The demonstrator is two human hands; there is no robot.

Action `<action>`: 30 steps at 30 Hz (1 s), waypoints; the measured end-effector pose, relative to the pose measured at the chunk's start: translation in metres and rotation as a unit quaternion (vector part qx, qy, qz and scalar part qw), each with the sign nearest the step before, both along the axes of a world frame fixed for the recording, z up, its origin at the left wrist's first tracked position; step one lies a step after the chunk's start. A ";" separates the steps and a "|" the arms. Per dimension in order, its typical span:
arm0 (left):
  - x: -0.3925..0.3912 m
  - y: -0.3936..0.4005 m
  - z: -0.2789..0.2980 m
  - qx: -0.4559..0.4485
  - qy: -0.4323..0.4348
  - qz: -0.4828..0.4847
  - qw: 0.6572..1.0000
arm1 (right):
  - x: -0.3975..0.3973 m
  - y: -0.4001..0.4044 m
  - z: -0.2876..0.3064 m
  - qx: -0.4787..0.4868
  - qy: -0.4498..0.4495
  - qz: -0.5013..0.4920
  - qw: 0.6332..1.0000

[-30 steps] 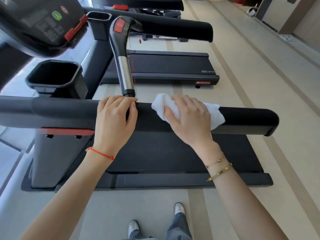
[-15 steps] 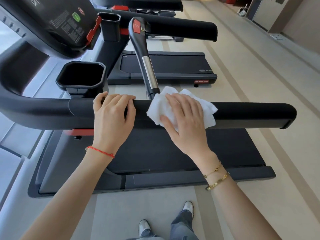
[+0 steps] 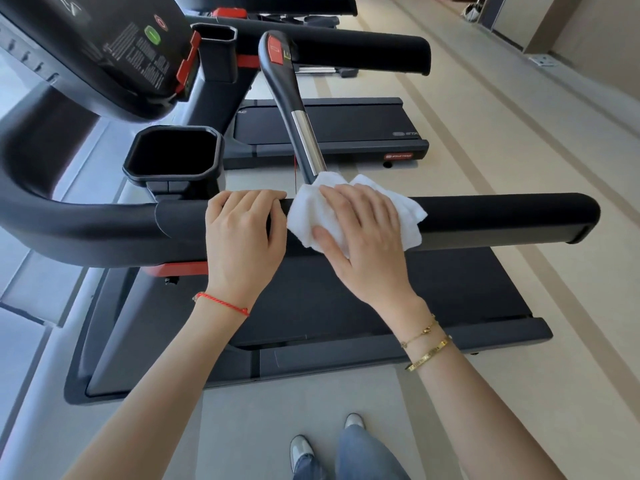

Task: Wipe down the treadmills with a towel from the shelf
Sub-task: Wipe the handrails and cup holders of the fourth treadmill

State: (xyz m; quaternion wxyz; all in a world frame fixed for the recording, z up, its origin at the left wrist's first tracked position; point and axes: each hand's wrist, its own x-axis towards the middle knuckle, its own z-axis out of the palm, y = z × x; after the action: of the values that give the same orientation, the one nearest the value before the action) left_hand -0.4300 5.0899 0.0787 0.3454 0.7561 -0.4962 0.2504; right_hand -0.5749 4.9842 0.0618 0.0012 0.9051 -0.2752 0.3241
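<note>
The black handrail [image 3: 502, 216] of the near treadmill [image 3: 450, 296] runs across the middle of the view. A white towel [image 3: 410, 216] lies bunched over the rail, just below the foot of a black and silver lever [image 3: 304, 136]. My right hand [image 3: 363, 237] lies flat on the towel with spread fingers and presses it onto the rail. My left hand [image 3: 242, 233] grips the same rail right beside the towel's left edge, its fingers curled over the far side.
A black cup holder [image 3: 173, 154] and the console [image 3: 114, 53] sit at the upper left. A second treadmill [image 3: 346, 129] stands behind, its handrail [image 3: 363, 50] above it. Beige floor [image 3: 519, 133] stretches to the right; my shoes [image 3: 301, 452] are at the bottom.
My right hand has slid the towel left along the rail, away from its free end, until it meets my left hand. The left hand has kept its grip. The view has shifted left.
</note>
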 end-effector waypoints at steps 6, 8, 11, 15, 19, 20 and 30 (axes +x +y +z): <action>-0.003 -0.003 0.000 -0.011 0.018 0.011 1.000 | -0.030 -0.027 -0.005 0.008 -0.017 -0.026 1.000; -0.006 -0.003 0.001 -0.010 0.027 0.017 0.999 | -0.034 -0.029 -0.006 0.014 -0.025 -0.033 0.999; -0.007 -0.003 0.003 -0.006 0.042 0.017 0.999 | -0.025 -0.021 -0.005 0.028 -0.053 -0.054 0.997; -0.007 -0.004 0.007 -0.004 0.064 0.022 0.998 | -0.011 -0.009 -0.006 0.026 -0.048 -0.045 0.997; -0.009 -0.003 0.009 0.004 0.076 0.026 0.997 | -0.006 -0.007 -0.004 0.011 -0.031 -0.024 0.999; -0.008 -0.002 0.010 0.009 0.078 0.024 0.997 | -0.007 -0.009 -0.004 0.007 -0.028 -0.019 0.999; 0.012 0.027 0.016 -0.021 0.076 0.013 0.997 | 0.011 -0.006 0.001 -0.027 -0.029 -0.024 0.999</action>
State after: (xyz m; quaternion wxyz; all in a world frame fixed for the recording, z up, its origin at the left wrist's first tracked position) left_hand -0.4175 5.1174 0.0951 0.3946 0.7718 -0.4535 0.2071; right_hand -0.5639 4.9782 0.0624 0.0256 0.8880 -0.2876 0.3579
